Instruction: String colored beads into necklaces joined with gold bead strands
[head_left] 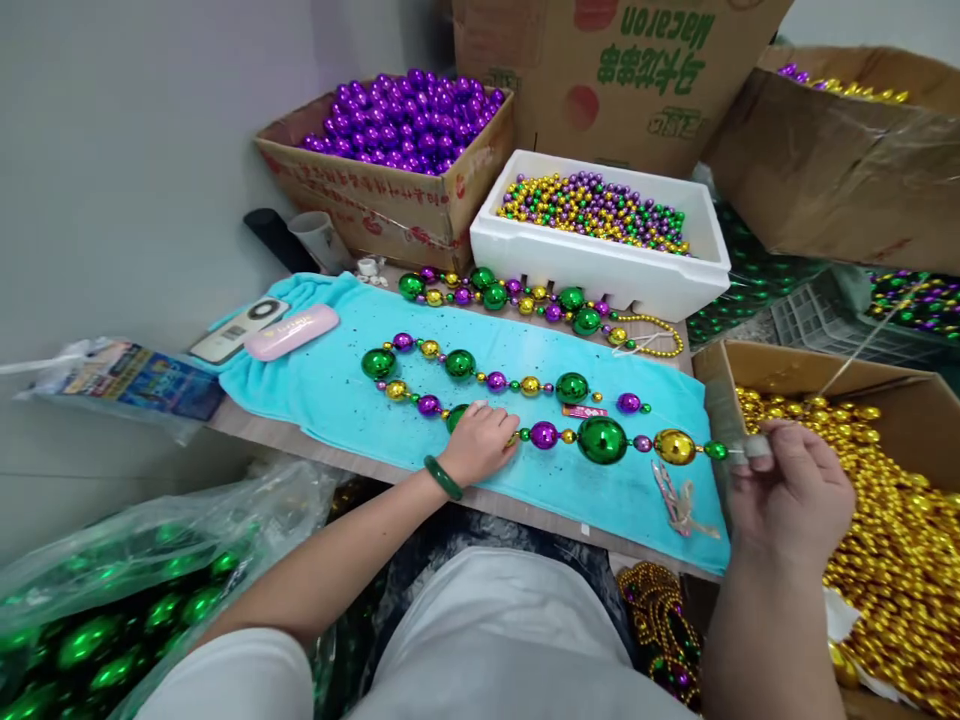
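A strand of shiny green, purple and gold beads (602, 440) lies in a long loop on a turquoise towel (337, 430). My left hand (480, 442), with a green bangle at the wrist, is closed over the near side of the strand, covering part of a green bead. At the strand's right end my right hand (795, 490) pinches the cord just beyond a small green bead (716, 450); white tape wraps a finger. The cord itself is barely visible. A small pink-red packet (583, 411) lies inside the loop, below the far row.
Behind lies a finished-looking bead necklace (495, 296). A white foam box (600, 255) holds small mixed beads; cartons hold purple beads (405, 120) and gold beads (892, 560). A phone (240, 330), pink case (292, 332) and twisted cord scraps (679, 505) lie on the towel.
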